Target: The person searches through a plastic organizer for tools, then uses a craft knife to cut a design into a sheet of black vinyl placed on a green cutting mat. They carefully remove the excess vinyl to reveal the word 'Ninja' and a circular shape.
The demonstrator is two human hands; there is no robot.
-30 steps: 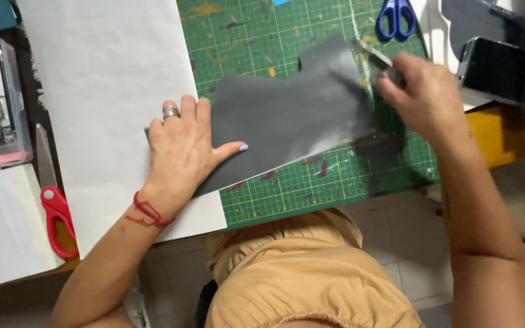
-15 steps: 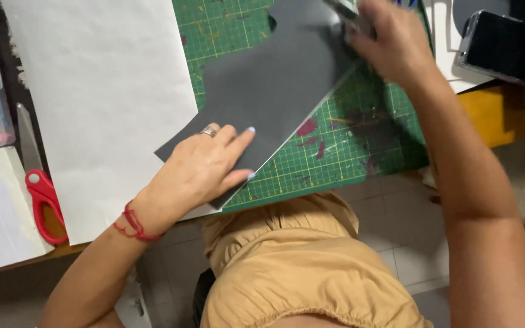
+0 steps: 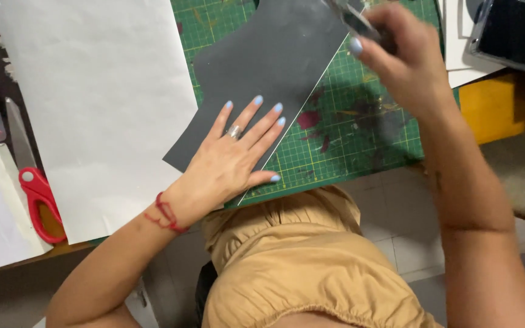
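Dark grey sheet (image 3: 274,67) lies slanted across my green cutting mat (image 3: 360,146), its lower left corner lapping over the big white paper (image 3: 98,103) beside it. My left hand (image 3: 235,158) presses flat on the grey sheet's lower part, fingers spread and straight, gripping nothing. My right hand (image 3: 405,61) is curled tight around a slim metal cutting tool (image 3: 353,18) at the sheet's upper right edge; the tool is blurred, so I cannot tell its exact kind. Red-handled scissors (image 3: 34,185) rest at the far left, well apart from both hands
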